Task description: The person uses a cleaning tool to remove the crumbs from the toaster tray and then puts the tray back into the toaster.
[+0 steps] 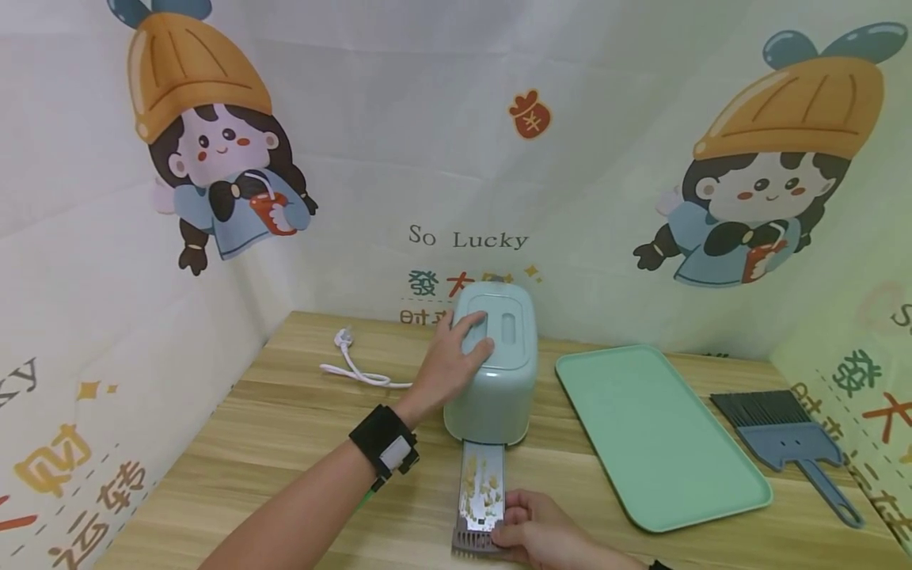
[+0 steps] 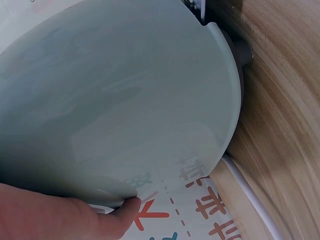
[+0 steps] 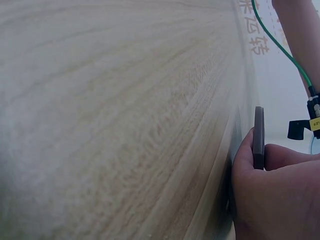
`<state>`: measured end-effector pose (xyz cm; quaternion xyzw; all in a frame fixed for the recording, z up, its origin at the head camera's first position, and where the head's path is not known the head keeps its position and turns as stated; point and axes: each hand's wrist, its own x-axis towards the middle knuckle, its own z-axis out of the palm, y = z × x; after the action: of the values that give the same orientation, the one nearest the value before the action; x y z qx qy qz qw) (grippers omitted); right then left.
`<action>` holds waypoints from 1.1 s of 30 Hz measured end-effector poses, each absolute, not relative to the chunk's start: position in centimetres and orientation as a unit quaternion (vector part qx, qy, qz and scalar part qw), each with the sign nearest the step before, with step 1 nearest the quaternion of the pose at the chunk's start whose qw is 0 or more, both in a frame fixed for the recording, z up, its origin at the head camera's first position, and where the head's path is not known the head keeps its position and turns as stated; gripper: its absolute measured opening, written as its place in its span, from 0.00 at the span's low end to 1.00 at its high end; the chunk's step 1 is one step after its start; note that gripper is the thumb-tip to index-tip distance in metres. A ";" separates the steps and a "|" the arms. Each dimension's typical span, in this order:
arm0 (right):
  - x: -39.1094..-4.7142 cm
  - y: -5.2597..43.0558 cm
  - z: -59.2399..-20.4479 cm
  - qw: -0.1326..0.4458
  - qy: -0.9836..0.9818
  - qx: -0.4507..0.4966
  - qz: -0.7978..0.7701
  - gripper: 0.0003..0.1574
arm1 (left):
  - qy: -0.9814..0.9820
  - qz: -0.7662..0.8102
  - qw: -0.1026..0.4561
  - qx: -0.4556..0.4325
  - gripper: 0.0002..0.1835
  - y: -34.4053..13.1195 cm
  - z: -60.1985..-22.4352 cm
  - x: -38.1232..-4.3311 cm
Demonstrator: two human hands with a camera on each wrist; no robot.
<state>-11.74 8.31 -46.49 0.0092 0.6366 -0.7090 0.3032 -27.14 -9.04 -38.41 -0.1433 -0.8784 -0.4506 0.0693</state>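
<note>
A pale green toaster [image 1: 492, 408] stands at the back middle, its lidded top facing up. My left hand [image 1: 449, 360] rests on the top's left side with fingers spread; in the left wrist view, part of that hand [image 2: 75, 212] lies along the green shell [image 2: 130, 100]. From the toaster's near end juts a shiny metal crumb tray [image 1: 492, 455], scattered with yellowish crumbs [image 1: 488, 499]. My right hand [image 1: 545, 526] pinches the right end of its slotted grey handle [image 1: 473, 542]. That handle [image 3: 258, 137] appears edge-on between thumb and fingers in the right wrist view.
A light green rectangular tray [image 1: 659, 435] lies right of the toaster. Beyond it is a blue brush [image 1: 787, 443] with dark bristles. A white power cord [image 1: 366, 378] with its plug lies at the left on the wooden table [image 1: 285, 427]. A printed cloth backdrop hangs behind.
</note>
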 end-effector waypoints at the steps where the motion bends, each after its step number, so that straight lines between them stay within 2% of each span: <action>1: -11.7 8.3 -46.5 0.304 0.639 0.010 -0.707 0.25 | -0.878 -0.451 0.069 -0.144 0.29 -9.1 -38.4 -27.2; 23: -11.7 9.3 -46.7 0.336 0.670 -0.021 -0.662 0.19 | -0.874 -0.451 0.073 -0.164 0.29 -9.4 -38.4 -29.3; 33: -12.0 9.0 -47.0 0.320 0.671 -0.048 -0.667 0.16 | -0.877 -0.448 0.061 -0.161 0.29 -9.5 -38.4 -30.0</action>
<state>-12.01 9.00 -47.02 -0.0476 0.6707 -0.6673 0.3203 -30.02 -9.55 -38.39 -0.1613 -0.8774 -0.4477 0.0609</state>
